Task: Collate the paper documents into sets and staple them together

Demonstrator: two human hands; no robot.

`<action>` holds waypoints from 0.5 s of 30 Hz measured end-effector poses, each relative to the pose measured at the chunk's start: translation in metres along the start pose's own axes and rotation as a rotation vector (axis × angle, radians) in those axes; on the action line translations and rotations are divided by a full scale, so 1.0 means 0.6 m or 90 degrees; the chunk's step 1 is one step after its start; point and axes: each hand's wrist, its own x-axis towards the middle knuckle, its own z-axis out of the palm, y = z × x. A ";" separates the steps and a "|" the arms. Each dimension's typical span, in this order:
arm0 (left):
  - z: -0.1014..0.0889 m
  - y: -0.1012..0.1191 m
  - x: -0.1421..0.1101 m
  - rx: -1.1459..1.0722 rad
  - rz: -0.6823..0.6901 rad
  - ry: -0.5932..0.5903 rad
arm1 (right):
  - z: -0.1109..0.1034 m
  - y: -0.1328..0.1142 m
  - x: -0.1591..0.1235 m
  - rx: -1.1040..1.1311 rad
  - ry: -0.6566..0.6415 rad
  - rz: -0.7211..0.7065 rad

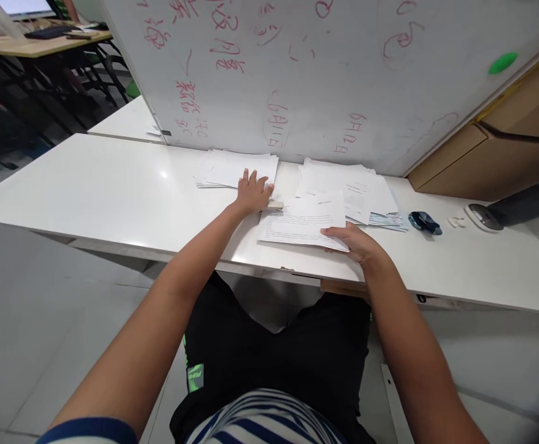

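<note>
My left hand (pixel 253 192) lies on the white table (pixel 112 191) with fingers spread, its fingertips on the near edge of a stack of white paper (pixel 237 168). A small pale object (pixel 275 205) pokes out from under its palm side. My right hand (pixel 355 242) pinches the near right corner of a few printed sheets (pixel 304 222) that lie flat at the table's front edge. Behind those sheets sits another pile of printed papers (pixel 348 185).
A whiteboard (pixel 325 68) with red writing stands along the table's back. A dark blue stapler (pixel 424 222), two small white pieces (pixel 456 221) and a grey device (pixel 482 216) lie to the right. Brown cardboard boxes (pixel 505 148) stand at the far right. A desk with a keyboard (pixel 50 32) stands far left.
</note>
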 end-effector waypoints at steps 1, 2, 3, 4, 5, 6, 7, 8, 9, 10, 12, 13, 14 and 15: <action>-0.002 0.003 -0.001 0.009 -0.009 -0.005 | 0.000 0.001 0.000 -0.006 -0.006 -0.009; -0.003 0.006 -0.003 0.015 -0.015 -0.013 | -0.001 0.002 0.000 -0.013 -0.010 -0.018; -0.005 0.009 -0.004 0.024 -0.017 -0.019 | -0.001 0.002 0.000 -0.020 -0.016 -0.025; -0.007 0.012 -0.005 0.034 -0.016 -0.025 | -0.002 0.003 -0.001 -0.024 -0.022 -0.031; -0.009 0.014 -0.006 0.042 -0.016 -0.032 | -0.002 0.003 -0.001 -0.026 -0.030 -0.034; -0.010 0.016 -0.007 0.048 -0.018 -0.038 | -0.002 0.004 -0.002 -0.025 -0.039 -0.036; -0.012 0.018 -0.007 0.053 -0.023 -0.043 | -0.002 0.003 -0.003 -0.024 -0.047 -0.038; -0.012 0.019 -0.007 0.056 -0.027 -0.046 | -0.002 0.003 -0.004 -0.023 -0.052 -0.040; -0.013 0.020 -0.007 0.058 -0.029 -0.049 | -0.002 0.003 -0.005 -0.021 -0.053 -0.041; -0.013 0.021 -0.007 0.059 -0.028 -0.050 | -0.002 0.002 -0.006 -0.019 -0.052 -0.041; -0.014 0.022 -0.007 0.068 -0.026 -0.051 | -0.001 0.002 -0.007 -0.013 -0.051 -0.045; -0.014 0.023 -0.007 0.074 -0.026 -0.053 | -0.001 0.002 -0.007 -0.011 -0.051 -0.048; -0.014 0.024 -0.007 0.082 -0.025 -0.054 | -0.001 0.003 -0.007 -0.009 -0.051 -0.049; -0.013 0.025 -0.007 0.089 -0.024 -0.056 | -0.002 0.004 -0.006 -0.006 -0.052 -0.049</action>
